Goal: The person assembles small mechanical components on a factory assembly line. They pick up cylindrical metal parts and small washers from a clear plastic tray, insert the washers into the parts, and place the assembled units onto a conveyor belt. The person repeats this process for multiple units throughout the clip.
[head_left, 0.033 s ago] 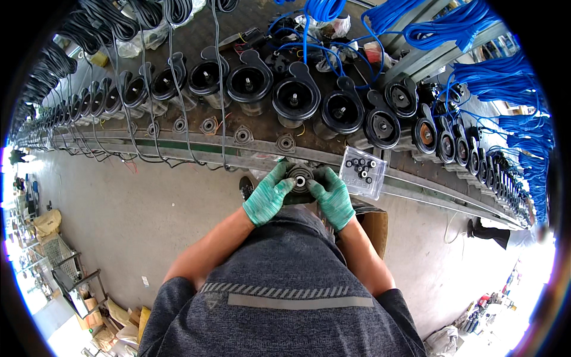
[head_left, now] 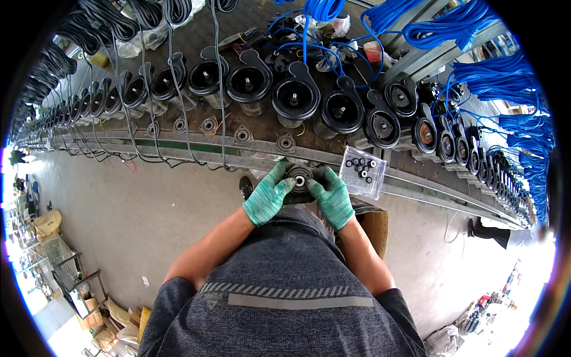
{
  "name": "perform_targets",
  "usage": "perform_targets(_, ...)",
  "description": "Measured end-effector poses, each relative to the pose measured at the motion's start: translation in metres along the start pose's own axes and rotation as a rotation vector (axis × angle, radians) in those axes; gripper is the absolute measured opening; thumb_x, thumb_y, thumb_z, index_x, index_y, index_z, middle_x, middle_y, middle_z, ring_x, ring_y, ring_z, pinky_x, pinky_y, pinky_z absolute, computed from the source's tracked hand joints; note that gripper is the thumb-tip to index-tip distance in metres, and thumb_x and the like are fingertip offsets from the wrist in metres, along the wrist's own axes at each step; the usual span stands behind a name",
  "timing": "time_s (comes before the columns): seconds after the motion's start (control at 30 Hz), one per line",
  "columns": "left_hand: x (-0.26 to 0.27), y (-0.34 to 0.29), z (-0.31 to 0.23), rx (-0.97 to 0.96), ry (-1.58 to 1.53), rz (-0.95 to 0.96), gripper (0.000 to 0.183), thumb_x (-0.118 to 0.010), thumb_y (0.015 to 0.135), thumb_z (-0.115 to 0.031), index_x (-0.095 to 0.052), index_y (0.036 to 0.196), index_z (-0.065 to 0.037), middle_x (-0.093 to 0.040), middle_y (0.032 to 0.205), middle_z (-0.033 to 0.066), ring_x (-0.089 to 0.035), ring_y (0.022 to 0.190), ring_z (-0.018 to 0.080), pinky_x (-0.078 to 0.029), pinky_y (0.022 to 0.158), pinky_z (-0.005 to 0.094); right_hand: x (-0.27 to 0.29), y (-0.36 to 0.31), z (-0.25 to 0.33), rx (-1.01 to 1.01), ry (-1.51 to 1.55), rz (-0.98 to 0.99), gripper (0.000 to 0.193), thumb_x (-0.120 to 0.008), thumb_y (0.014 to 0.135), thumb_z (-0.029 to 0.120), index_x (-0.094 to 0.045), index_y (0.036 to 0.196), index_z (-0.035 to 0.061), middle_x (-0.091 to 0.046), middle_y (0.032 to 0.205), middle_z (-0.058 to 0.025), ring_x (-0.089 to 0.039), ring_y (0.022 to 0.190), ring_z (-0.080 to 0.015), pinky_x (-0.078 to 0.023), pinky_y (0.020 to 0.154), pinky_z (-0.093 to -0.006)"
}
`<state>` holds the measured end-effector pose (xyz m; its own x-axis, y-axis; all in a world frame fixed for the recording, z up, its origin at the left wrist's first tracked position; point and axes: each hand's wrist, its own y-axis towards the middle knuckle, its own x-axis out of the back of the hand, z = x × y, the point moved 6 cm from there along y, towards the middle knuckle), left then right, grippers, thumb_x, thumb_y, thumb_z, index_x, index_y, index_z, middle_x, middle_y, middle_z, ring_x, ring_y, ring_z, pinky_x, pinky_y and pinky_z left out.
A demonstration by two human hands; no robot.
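In front of my torso, at the bench's near edge, I hold a round dark metal flange [head_left: 301, 171] between both hands. A small ring [head_left: 300, 181], dark with a pale centre, sits at its middle. My left hand [head_left: 267, 197], in a green glove, grips the flange's left side, thumb by the ring. My right hand [head_left: 333, 200], gloved alike, closes on the right side, its thumb also close to the ring. The fingers underneath are hidden. Just right of my right hand is a clear plastic box [head_left: 373, 189] with several small black rings [head_left: 363, 173] inside.
Along the bench [head_left: 324, 144] stand black-topped motor housings [head_left: 295, 100] in a long row. Similar flanges [head_left: 286, 143] lie along its near edge. Grey cables [head_left: 221, 89] hang at left, blue cable coils [head_left: 446, 28] at right. A cardboard box [head_left: 376, 229] is below, by my right arm.
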<state>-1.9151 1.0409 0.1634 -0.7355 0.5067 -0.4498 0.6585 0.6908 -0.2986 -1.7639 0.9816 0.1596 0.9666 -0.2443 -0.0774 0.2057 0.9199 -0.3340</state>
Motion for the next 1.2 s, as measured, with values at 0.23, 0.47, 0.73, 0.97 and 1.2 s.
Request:
perform_targets(0.23,-0.004,0.001,-0.016,-0.166,0.72,-0.066,0.042,-0.055,0.099,0.002,-0.049,0.141,-0.002,-0.066,0.119,0.0118,-0.064,0.108,0.0212,-0.051,0.095,0.0327,-0.008,-0.001,-0.004,-0.028,-0.24,-0.068,0.023,-0.068,0.092,0.015,-0.062,0.107,-0.0018,-0.066,0.088,-0.0084,-0.058,0.078,-0.0122,-0.052,0.073,-0.0293)
perform_targets(0.47,0.001,0.001,-0.006,-0.136,0.317,-0.042,0.043,-0.058,0.099,0.0,-0.048,0.141,0.0,-0.068,0.117,0.0147,-0.065,0.105,0.0211,-0.051,0.094,0.0331,-0.014,-0.005,0.008,-0.072,0.02,0.02,0.025,-0.065,0.094,0.015,-0.062,0.113,-0.0015,-0.066,0.093,-0.0059,-0.057,0.08,-0.0101,-0.05,0.072,-0.0268)
perform_targets(0.73,-0.012,0.0,-0.023,-0.102,0.697,-0.09,0.039,-0.062,0.096,-0.004,-0.054,0.135,-0.001,-0.07,0.115,0.0181,-0.069,0.105,0.0257,-0.053,0.092,0.0345,-0.016,-0.005,0.012,0.033,-0.235,-0.024,0.017,-0.064,0.093,0.008,-0.062,0.108,-0.0011,-0.067,0.092,-0.0041,-0.058,0.082,-0.01,-0.05,0.073,-0.0276)
perform_targets(0.97,-0.005,0.007,-0.01,-0.071,0.661,-0.099,0.041,-0.061,0.098,-0.005,-0.051,0.137,-0.003,-0.069,0.113,0.0169,-0.069,0.105,0.0285,-0.054,0.091,0.0361,-0.01,0.005,0.003,0.036,-0.162,0.026,0.022,-0.064,0.092,0.006,-0.062,0.112,-0.0025,-0.068,0.09,-0.0054,-0.061,0.08,-0.0111,-0.053,0.075,-0.0281)
perform_targets(1.2,0.003,0.024,-0.019,-0.202,0.234,-0.146,0.048,-0.06,0.1,-0.006,-0.042,0.145,-0.001,-0.064,0.125,0.009,-0.062,0.107,0.0161,-0.052,0.091,0.0312,0.041,0.056,0.074,0.503,-0.299,-0.356,0.02,-0.072,0.088,0.002,-0.071,0.108,0.0053,-0.075,0.095,-0.0046,-0.066,0.079,-0.0074,-0.054,0.072,-0.0249)
